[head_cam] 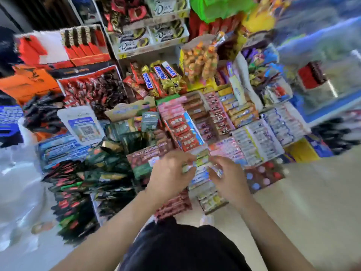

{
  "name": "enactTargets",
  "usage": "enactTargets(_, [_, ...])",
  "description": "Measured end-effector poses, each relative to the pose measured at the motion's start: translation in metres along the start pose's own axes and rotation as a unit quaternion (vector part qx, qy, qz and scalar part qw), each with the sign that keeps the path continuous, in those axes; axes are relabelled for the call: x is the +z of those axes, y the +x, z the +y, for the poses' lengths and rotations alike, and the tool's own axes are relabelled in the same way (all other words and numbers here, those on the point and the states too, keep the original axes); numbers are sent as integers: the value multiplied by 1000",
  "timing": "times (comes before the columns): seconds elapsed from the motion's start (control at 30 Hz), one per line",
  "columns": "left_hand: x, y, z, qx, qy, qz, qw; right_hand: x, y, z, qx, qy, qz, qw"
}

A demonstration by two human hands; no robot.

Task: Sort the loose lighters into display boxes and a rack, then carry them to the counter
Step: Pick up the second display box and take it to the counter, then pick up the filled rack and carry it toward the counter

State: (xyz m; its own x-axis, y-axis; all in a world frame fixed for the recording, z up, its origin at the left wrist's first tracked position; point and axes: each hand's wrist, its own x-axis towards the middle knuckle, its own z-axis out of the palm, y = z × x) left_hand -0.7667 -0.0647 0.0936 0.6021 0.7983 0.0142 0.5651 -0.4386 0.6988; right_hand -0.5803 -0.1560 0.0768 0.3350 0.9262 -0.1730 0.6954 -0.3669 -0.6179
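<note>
The picture is blurred by motion. My left hand (170, 173) and my right hand (228, 177) meet over the front of a sweets display. Between them sits a small display box (201, 165) of pale, colourful items. The fingers of both hands curl round its left and right edges. What the box contains is too blurred to tell. A red rack of lighters (84, 44) with black tops stands at the back left. A second red and black box (310, 75) rests on the glass counter (332, 94) at the right.
Tiered shelves (148, 49) packed with chocolate bars, gum and sweets fill the middle. Dark snack packets (78, 182) hang at the lower left beside a QR code stand (84, 128). A pale floor (302, 192) lies at the lower right.
</note>
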Motion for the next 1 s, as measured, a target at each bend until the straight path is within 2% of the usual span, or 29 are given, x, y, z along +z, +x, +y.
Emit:
enactTargets(0.13, [72, -29, 44, 35, 33, -86, 995, -12, -76, 80, 67, 17, 8, 998])
enactTargets(0.23, [132, -42, 69, 45, 72, -141, 986, -23, -121, 145, 147, 32, -23, 988])
enactTargets(0.4, [212, -47, 114, -45, 73, -241, 967, -43, -172, 242, 258, 30, -115, 959])
enactTargets(0.5, [257, -47, 151, -67, 90, -268, 957, -64, -201, 295, 284, 19, -157, 946])
enactTargets(0.6, [295, -45, 185, -80, 102, -289, 948, -88, -224, 336, 305, 31, -147, 940])
enactTargets(0.77, [336, -23, 223, -56, 113, -343, 931, -120, -236, 385, 355, 78, -95, 927])
enactTargets(1.0, [385, 45, 258, -31, 104, -349, 931, -173, -203, 428, 363, 94, -49, 926])
